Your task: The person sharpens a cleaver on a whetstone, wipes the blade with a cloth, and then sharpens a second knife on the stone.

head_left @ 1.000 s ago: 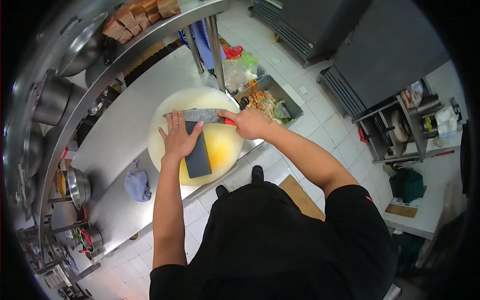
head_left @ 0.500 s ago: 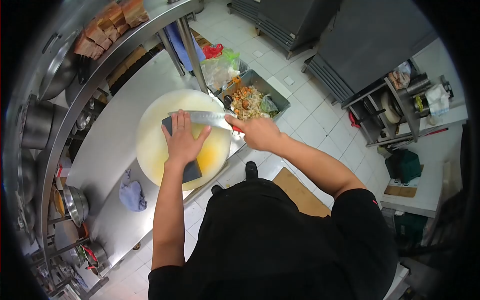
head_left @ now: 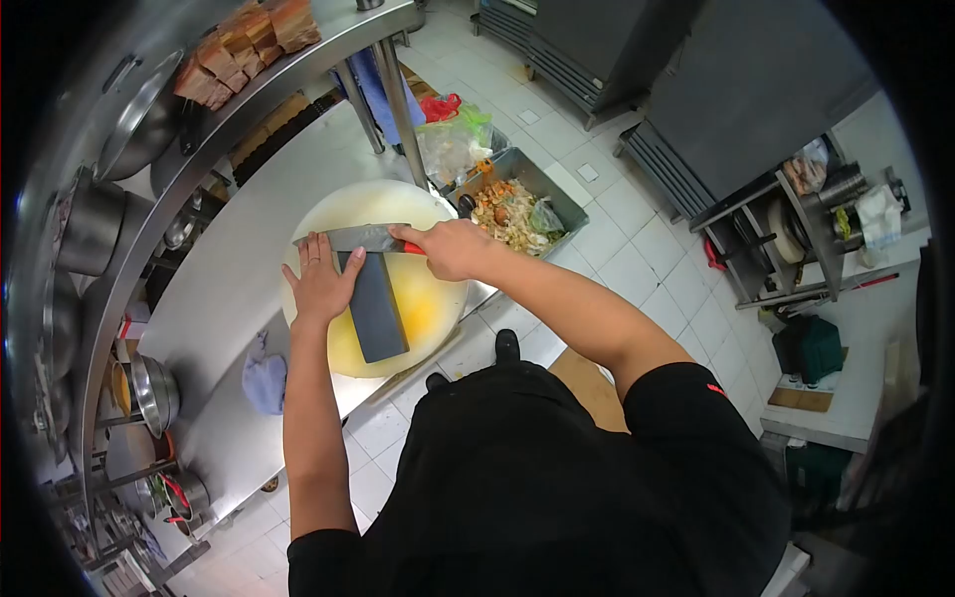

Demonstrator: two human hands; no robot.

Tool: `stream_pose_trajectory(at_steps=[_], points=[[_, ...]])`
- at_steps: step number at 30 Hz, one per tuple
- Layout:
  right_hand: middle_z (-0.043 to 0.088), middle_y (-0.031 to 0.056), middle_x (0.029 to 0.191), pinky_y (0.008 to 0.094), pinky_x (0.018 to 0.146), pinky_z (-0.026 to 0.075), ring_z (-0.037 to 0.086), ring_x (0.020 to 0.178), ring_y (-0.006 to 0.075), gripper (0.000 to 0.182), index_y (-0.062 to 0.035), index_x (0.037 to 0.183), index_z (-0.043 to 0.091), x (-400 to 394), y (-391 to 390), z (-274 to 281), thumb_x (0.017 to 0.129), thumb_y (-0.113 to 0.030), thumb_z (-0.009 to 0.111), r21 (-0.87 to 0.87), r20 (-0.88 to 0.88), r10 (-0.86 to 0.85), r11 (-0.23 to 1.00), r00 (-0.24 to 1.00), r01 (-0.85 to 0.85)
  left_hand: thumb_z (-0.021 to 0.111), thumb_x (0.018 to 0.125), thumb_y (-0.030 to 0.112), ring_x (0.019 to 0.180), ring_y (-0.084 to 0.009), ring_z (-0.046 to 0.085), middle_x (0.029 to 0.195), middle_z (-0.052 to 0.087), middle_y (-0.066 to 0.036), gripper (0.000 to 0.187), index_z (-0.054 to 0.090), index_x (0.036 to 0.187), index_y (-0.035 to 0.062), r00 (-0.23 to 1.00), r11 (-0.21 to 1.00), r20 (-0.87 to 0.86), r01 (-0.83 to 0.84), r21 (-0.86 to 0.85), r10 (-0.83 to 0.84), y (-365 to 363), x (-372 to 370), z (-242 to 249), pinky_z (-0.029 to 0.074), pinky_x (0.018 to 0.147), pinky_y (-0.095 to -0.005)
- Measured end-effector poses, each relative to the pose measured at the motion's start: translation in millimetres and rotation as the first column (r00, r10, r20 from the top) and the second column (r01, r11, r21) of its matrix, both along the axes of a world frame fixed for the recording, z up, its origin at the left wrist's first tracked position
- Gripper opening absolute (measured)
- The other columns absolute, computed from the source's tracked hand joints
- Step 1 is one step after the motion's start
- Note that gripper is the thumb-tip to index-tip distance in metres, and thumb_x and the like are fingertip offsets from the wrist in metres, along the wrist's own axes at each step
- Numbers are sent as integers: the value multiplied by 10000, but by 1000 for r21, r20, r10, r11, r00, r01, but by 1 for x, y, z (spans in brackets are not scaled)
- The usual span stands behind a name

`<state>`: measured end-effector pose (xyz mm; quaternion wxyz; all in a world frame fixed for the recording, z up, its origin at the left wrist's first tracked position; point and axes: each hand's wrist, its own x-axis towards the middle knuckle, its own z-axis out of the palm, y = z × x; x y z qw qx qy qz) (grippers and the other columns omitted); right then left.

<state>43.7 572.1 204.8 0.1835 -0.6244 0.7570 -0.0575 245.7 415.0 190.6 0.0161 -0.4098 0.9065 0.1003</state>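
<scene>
A long dark grey sharpening stone [head_left: 378,313] lies on a round, yellow-stained cutting board [head_left: 448,298]. Across the stone's far end rests a knife [head_left: 363,239] with a wide blade and a red handle. My right hand [head_left: 453,249] is wrapped round the handle, at the right side of the board. The fingertips of my left hand [head_left: 320,284] press on the blade near its left end, with the fingers spread and the thumb over the stone. The blade hides the stone's far end.
A blue cloth [head_left: 265,376] lies on the steel counter [head_left: 214,343]. Beyond the board stands a grey bin [head_left: 572,204] of food scraps, beside plastic bags [head_left: 453,144]. Meat pieces [head_left: 249,50] sit on the upper shelf [head_left: 328,52]. Metal bowls [head_left: 152,393] are at the left.
The knife and both hands have shifted left across the stone, which now shows more of its surface. My left hand has moved off the stone's middle. The whole view has shifted slightly.
</scene>
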Motion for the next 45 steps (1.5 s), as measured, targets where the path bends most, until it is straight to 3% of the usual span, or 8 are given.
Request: stream_pose_trajectory(at_steps=[8, 13, 17, 23, 25, 31, 40, 45], points=[[717, 185, 877, 510, 739, 571, 728, 795, 383, 791, -389, 1595, 330, 36, 94, 10, 886, -124, 559, 193, 184, 122, 968, 975, -158, 520, 929, 733, 1583, -403, 117, 1679, 214, -252, 1061, 236, 1606, -32, 997, 998, -57, 43, -41, -46, 130, 92, -11, -3, 1185, -725], [739, 183, 959, 519, 762, 567, 726, 856, 390, 710, -371, 1567, 374, 6, 5, -3, 915, -167, 566, 46, -15, 141, 989, 990, -140, 459, 936, 761, 1589, -369, 117, 1690, 209, -222, 1069, 235, 1602, -45, 995, 996, -57, -84, -18, 83, 40, 43, -11, 8, 1211, -685], [735, 185, 948, 516, 765, 567, 720, 837, 404, 703, -377, 1564, 376, -3, -16, -4, 917, -187, 575, -27, 7, 164, 986, 986, -164, 442, 938, 765, 1586, -367, 130, 1688, 205, -235, 1069, 238, 1600, -49, 992, 992, -13, -122, 15, 122, 13, 32, -5, 14, 1220, -670], [726, 186, 877, 509, 743, 577, 726, 791, 387, 749, -394, 1585, 330, 15, 79, -1, 911, -181, 576, 77, 112, 222, 970, 969, -231, 565, 913, 713, 1574, -429, 135, 1677, 210, -261, 1077, 227, 1605, -41, 996, 999, -82, 35, -37, -38, 138, 91, -6, 41, 1189, -717], [717, 184, 827, 506, 715, 580, 723, 749, 389, 766, -413, 1593, 307, 18, 89, 15, 913, -195, 585, 213, 51, 216, 951, 975, -222, 555, 912, 721, 1573, -430, 135, 1679, 208, -257, 1081, 217, 1608, -34, 995, 999, -91, 29, -23, -31, 135, 83, -9, 44, 1180, -731], [711, 202, 822, 533, 703, 564, 711, 769, 413, 724, -351, 1570, 373, -26, 39, -10, 897, -187, 581, -93, -53, 7, 996, 999, -12, 446, 911, 789, 1595, -355, 74, 1709, 139, -211, 1120, 206, 1605, -56, 994, 996, -84, 71, 60, -65, 30, -19, 0, -4, 1230, -662], [678, 187, 744, 526, 649, 551, 689, 695, 398, 848, -351, 1584, 350, -2, 166, 19, 833, -87, 640, 123, -87, 17, 992, 996, -6, 474, 906, 777, 1586, -380, 127, 1687, 204, -235, 1109, 263, 1584, -74, 943, 963, -194, 263, -60, -270, 153, 27, -9, 47, 1216, -677], [693, 189, 811, 524, 643, 553, 698, 703, 392, 834, -341, 1586, 358, -25, 120, 10, 842, -108, 653, 31, -155, -103, 994, 983, 109, 499, 881, 789, 1576, -384, 168, 1668, 244, -252, 1117, 308, 1564, -74, 950, 962, -167, 249, -107, -265, 81, -42, -15, 62, 1201, -698]])
